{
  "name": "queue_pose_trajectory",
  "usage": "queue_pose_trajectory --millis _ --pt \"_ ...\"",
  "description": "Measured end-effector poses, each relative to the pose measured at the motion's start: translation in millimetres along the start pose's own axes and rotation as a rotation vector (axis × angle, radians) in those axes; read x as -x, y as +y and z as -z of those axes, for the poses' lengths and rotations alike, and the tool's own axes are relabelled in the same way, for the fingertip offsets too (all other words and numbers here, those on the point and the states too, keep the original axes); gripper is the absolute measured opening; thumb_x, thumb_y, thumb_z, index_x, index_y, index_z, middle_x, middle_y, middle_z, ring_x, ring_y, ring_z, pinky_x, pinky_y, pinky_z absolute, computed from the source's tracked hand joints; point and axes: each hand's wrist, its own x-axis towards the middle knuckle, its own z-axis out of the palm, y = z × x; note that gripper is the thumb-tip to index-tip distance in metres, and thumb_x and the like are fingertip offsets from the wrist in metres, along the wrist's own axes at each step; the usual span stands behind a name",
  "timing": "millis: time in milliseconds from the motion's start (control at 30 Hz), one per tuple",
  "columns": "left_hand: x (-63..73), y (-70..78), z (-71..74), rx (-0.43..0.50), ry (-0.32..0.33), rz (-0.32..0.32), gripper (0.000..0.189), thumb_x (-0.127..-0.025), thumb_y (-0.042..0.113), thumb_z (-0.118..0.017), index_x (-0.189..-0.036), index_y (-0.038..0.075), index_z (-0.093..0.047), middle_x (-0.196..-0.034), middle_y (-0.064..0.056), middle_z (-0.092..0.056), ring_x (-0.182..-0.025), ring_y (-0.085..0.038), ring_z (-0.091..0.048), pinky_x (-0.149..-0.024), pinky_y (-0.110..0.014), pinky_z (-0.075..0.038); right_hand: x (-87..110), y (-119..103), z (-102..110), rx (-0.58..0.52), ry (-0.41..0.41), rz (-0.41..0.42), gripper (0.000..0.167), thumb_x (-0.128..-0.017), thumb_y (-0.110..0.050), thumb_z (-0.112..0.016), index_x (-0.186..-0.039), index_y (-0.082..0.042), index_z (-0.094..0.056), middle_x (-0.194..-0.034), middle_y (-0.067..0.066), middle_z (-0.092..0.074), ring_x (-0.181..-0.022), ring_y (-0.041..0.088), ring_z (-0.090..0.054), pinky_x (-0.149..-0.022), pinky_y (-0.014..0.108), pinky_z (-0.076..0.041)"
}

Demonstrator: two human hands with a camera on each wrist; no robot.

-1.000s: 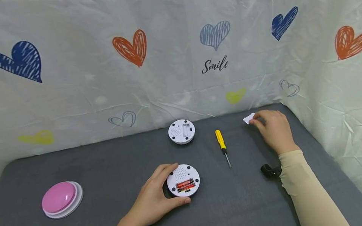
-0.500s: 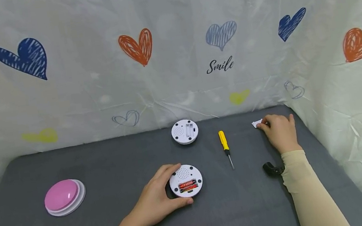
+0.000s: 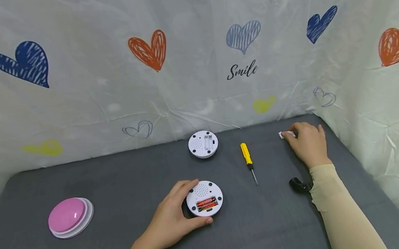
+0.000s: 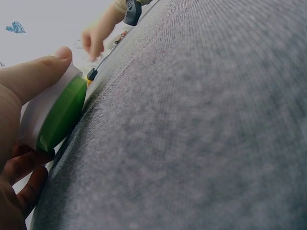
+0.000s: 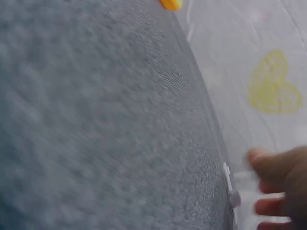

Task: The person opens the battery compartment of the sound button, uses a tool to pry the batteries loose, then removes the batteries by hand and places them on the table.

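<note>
My left hand (image 3: pixel 171 214) holds a round answer buzzer (image 3: pixel 203 191) between thumb and fingers on the table. Its white underside faces up, with red batteries in the uncovered compartment; its green dome (image 4: pixel 62 112) points down in the left wrist view. At the far right of the table, my right hand (image 3: pixel 309 143) is over a small white battery cover (image 3: pixel 283 135), partly hidden by the fingers. In the right wrist view the blurred thumb and fingers stand apart, with a gap to the small white pieces (image 5: pixel 234 199) on the cloth.
A second upturned white buzzer (image 3: pixel 196 145) with a bare battery compartment sits near the back. A yellow-handled screwdriver (image 3: pixel 246 155) lies right of centre. At left stands a pink-domed buzzer (image 3: pixel 66 214). A printed cloth (image 3: pixel 195 91) hangs behind the grey table (image 3: pixel 115 177).
My right hand has moved slightly right and lowered the battery cover from its fingertips to the table, then let go. My left hand has stayed on the buzzer. The head view has shifted a little.
</note>
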Motion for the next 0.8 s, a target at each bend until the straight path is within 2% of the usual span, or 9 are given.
queue_pose_trajectory --millis 67,167,267,433,533,800 --pt "0.7 0.1 0.2 0.001 -0.003 0.005 0.098 -0.075 0.050 -0.102 -0.156 0.016 -0.059 -0.146 0.013 -0.058 -0.132 -0.015 -0.061 -0.105 -0.052 -0.053 -0.1 -8.1 1.9 -0.065 0.010 -0.022 0.034 -0.106 -0.032 -0.076 -0.116 0.000 -0.078 -0.114 0.024 -0.075 -0.103 0.046 -0.069 -0.105 0.072 -0.045" --pt "1.4 -0.2 0.4 0.004 -0.002 0.009 0.098 -0.075 0.050 -0.102 -0.156 0.016 -0.059 -0.146 0.014 -0.058 -0.132 -0.014 -0.061 -0.105 -0.051 -0.054 -1.5 -24.5 4.3 -0.177 -0.026 -0.025 0.040 -0.108 -0.033 -0.073 -0.131 -0.001 -0.074 -0.128 0.024 -0.071 -0.112 0.045 -0.067 -0.094 0.064 -0.052" --pt "2.0 -0.7 0.7 0.004 0.001 0.008 0.098 -0.075 0.049 -0.102 -0.156 0.016 -0.060 -0.146 0.015 -0.058 -0.132 -0.013 -0.061 -0.106 -0.050 -0.054 -2.1 -43.5 3.5 -0.220 -0.116 0.012 0.050 -0.106 -0.034 -0.074 -0.144 -0.003 -0.067 -0.141 0.023 -0.066 -0.122 0.044 -0.064 -0.097 0.063 -0.052" --pt "2.4 -1.6 0.2 -0.002 0.008 -0.002 0.098 -0.075 0.049 -0.102 -0.156 0.015 -0.060 -0.146 0.013 -0.058 -0.132 -0.013 -0.061 -0.105 -0.050 -0.054 3.3 -72.2 -6.0 -0.121 -0.276 0.107 0.063 -0.103 -0.041 -0.075 -0.156 -0.010 -0.060 -0.153 0.019 -0.058 -0.137 0.042 -0.057 -0.104 0.067 -0.049" --pt "2.4 -2.9 -0.8 -0.002 0.011 -0.010 0.098 -0.075 0.050 -0.102 -0.156 0.016 -0.059 -0.146 0.013 -0.058 -0.131 -0.013 -0.061 -0.105 -0.050 -0.054 10.0 -86.9 -11.2 -0.061 -0.348 0.148 0.066 -0.102 -0.046 -0.076 -0.156 -0.012 -0.061 -0.154 0.018 -0.057 -0.137 0.041 -0.058 -0.102 0.068 -0.052" --pt "1.1 -3.7 -1.7 -0.004 0.013 -0.022 0.099 -0.074 0.049 -0.103 -0.156 0.015 -0.059 -0.147 0.014 -0.057 -0.132 -0.012 -0.060 -0.105 -0.049 -0.054 22.8 -106.0 -15.0 0.051 -0.394 0.204 0.072 -0.096 -0.062 -0.078 -0.146 -0.010 -0.071 -0.147 0.018 -0.060 -0.123 0.041 -0.065 -0.084 0.064 -0.059"
